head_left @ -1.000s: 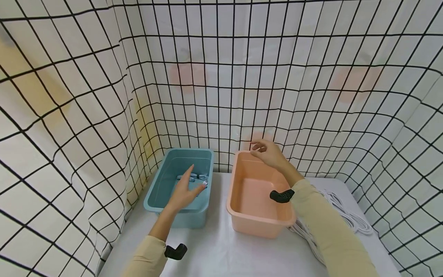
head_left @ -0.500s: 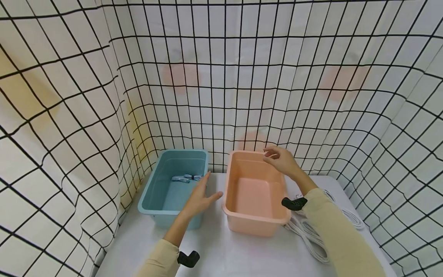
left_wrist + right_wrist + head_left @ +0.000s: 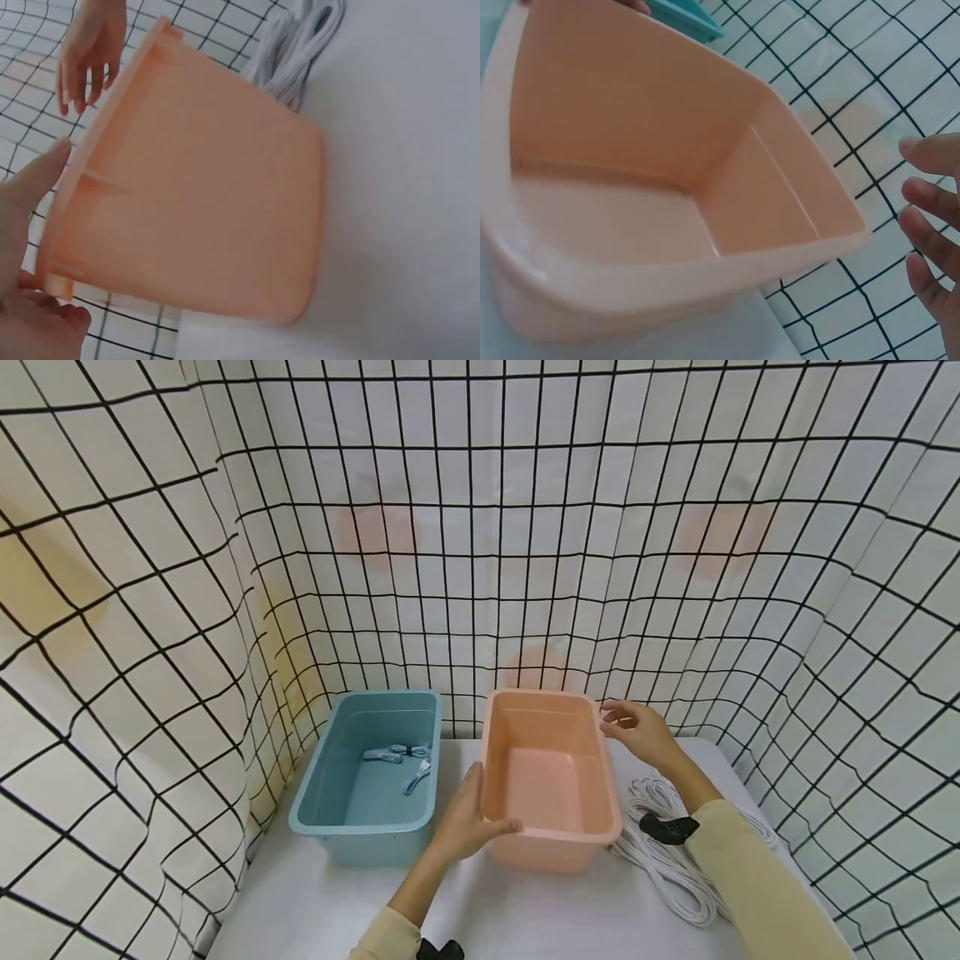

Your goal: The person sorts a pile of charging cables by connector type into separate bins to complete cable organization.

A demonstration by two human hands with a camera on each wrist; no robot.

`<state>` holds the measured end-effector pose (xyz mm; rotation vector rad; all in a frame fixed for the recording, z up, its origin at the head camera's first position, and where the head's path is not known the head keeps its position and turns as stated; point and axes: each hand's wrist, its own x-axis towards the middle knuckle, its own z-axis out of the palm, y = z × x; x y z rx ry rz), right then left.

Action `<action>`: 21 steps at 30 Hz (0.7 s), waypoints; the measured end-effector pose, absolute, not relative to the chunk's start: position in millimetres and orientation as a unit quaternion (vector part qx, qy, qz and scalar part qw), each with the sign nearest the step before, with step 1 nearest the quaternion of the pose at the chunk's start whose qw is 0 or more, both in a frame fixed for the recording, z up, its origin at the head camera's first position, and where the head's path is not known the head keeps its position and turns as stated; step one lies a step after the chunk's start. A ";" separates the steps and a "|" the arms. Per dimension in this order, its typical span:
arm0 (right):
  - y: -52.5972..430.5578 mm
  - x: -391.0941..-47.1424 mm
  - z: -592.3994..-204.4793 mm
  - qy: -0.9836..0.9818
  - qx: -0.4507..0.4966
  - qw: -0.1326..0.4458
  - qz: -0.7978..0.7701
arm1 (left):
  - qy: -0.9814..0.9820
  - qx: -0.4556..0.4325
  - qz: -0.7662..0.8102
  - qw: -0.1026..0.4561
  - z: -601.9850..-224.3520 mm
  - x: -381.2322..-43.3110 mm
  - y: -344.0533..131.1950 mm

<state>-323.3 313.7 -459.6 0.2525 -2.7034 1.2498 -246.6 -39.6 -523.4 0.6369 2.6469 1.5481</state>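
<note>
My left hand is at the near left corner of the peach plastic tub, thumb along the front rim and fingers along the left side. In the left wrist view, thumb and fingers spread around the tub's corner, right at the rim. My right hand is just outside the far right corner, its fingers loosely bent with nothing between them. The right wrist view shows the right fingertips apart from the rim. The inside of the peach tub is bare.
A blue tub stands left of the peach one, with a few small tied cables on its floor. Bundles of white cable lie on the white table at the right, partly under my right forearm. Black wire grid walls the back and sides.
My left hand has moved right, from over the blue tub to the peach tub's near left corner. My right hand has moved right and down, from the peach tub's far rim to outside its corner.
</note>
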 end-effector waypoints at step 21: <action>350.0 -264.8 -505.5 -0.910 0.066 0.109 0.395 | 0.775 0.113 0.620 0.039 -547.4 -243.2 -31.8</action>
